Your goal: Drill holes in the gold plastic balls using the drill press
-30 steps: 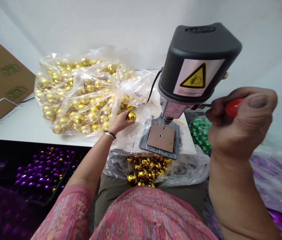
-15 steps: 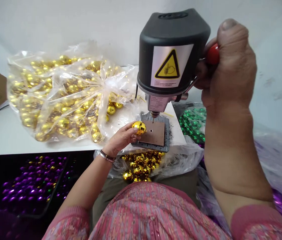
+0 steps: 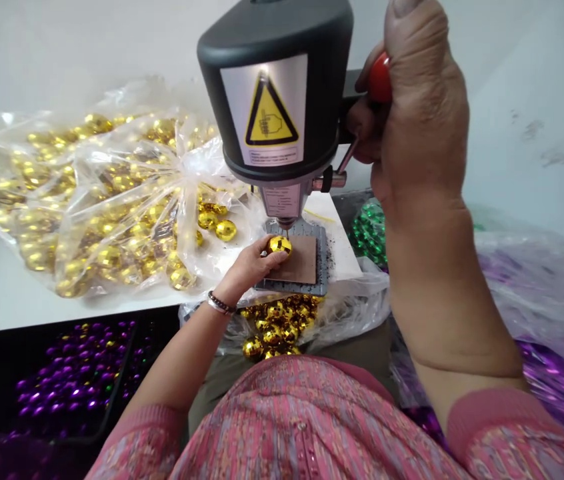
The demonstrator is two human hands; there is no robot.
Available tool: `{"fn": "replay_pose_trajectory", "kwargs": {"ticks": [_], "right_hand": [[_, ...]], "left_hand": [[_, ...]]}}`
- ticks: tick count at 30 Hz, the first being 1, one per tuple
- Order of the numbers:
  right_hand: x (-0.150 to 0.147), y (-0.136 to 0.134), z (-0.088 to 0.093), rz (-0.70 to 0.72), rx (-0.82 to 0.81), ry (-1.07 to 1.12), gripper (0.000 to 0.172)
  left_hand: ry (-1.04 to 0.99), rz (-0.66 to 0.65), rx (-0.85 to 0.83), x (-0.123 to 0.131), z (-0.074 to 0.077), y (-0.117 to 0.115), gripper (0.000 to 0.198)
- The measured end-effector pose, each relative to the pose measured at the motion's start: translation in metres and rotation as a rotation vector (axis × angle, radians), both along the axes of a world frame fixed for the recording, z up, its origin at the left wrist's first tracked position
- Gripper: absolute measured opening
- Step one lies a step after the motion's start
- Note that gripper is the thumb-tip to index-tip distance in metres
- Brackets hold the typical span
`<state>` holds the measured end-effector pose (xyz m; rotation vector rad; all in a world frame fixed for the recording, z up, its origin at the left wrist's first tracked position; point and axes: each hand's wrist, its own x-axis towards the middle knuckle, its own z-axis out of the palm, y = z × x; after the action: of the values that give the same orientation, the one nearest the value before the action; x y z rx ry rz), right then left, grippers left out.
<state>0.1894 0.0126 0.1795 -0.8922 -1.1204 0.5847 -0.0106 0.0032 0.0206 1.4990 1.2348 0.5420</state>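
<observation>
Between the fingers and thumb of my left hand is a gold faceted ball. The ball is over the brown board on the grey base of a small drill press. Just above the ball hangs the drill bit; whether its tip touches the ball I cannot tell. My right hand is wrapped round the red-knobbed feed handle at the right side of the machine. A yellow warning label is on the dark motor housing.
Left of the press lies a clear plastic bag full of gold balls, with several loose ones at its mouth. Gold balls fill plastic at my lap. Purple balls lie in a dark tray lower left; green ones sit at right.
My left hand has brought the gold ball over the board's middle, under the drill bit, covering the hole. My right hand stays on the handle. The view has shifted, so the press appears further left.
</observation>
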Motion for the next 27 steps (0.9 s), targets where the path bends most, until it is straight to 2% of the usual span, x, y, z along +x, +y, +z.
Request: {"fn": "replay_pose_trajectory", "kwargs": {"ticks": [4, 8, 11, 17, 23, 27], "right_hand": [[-0.003, 0.0, -0.003, 0.013, 0.075, 0.0, 0.06], [-0.004, -0.001, -0.004, 0.013, 0.082, -0.026, 0.062], [-0.002, 0.0, -0.004, 0.004, 0.1, -0.023, 0.06], [0.002, -0.002, -0.003, 0.019, -0.011, -0.057, 0.04], [-0.008, -0.024, -0.009, -0.011, 0.126, -0.05, 0.034], [-0.007, -0.051, -0.028, -0.072, 0.16, -0.212, 0.017]], "left_hand": [[0.133, -0.029, 0.084, 0.003, 0.001, 0.003, 0.046], [0.253, -0.077, 0.232, 0.007, 0.004, 0.004, 0.046], [0.302, -0.098, 0.288, 0.011, 0.004, 0.003, 0.055], [0.262, -0.065, 0.295, 0.014, -0.007, 0.002, 0.063], [0.21, -0.079, 0.284, 0.014, -0.008, 0.0, 0.057], [0.205, -0.083, 0.266, 0.014, -0.003, -0.001, 0.055]]}}
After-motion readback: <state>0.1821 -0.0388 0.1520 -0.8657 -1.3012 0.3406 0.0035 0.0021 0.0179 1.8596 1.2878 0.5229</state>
